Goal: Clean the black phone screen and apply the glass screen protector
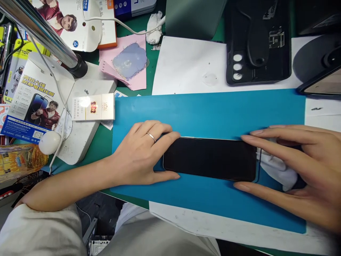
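A smartphone [210, 158] with a dark, blank screen lies flat on a blue mat [207, 110], its long side running left to right. My left hand [149, 153], with a ring on one finger, grips the phone's left end between thumb and forefinger. At the other end my right hand [301, 170] spans the phone, forefinger on the far edge and thumb on the near edge. A thin dark edge shows just beyond the phone's right end; I cannot tell what it belongs to. Beneath my right palm sits a crumpled white cloth or tissue [279, 172], partly hidden.
A cigarette pack [93, 107] rests on a white box [85, 137] at left, near a metal lamp pole [50, 35] and white cable. Pink paper [138, 67] lies behind the mat. A black phone-shaped holder [258, 42] stands at back right, beside a tilted device [323, 83].
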### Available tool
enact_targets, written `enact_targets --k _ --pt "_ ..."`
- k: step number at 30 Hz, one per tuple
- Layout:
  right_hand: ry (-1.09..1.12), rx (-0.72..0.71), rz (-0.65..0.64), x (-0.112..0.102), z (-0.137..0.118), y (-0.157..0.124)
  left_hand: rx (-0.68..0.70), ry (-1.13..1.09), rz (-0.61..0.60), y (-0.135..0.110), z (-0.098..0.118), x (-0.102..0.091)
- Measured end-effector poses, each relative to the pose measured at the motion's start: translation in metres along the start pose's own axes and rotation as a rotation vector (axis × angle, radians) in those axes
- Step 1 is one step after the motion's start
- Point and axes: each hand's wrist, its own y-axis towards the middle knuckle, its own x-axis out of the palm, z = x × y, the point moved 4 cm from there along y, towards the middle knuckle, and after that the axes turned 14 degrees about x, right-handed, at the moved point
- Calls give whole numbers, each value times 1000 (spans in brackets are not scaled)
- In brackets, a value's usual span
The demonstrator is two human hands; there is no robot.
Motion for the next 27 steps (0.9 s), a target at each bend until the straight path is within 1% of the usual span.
enact_targets --k 6,13,19,27 --pt "13 12 -6 -1 0 -1 17 10 20 1 0 0" --pt "6 -25 10 0 1 1 19 4 25 2 0 -1" --pt "-37 -95 24 0 3 0 16 -3 34 1 -1 0" --pt "-21 -96 23 -1 5 0 28 9 46 2 0 -1"
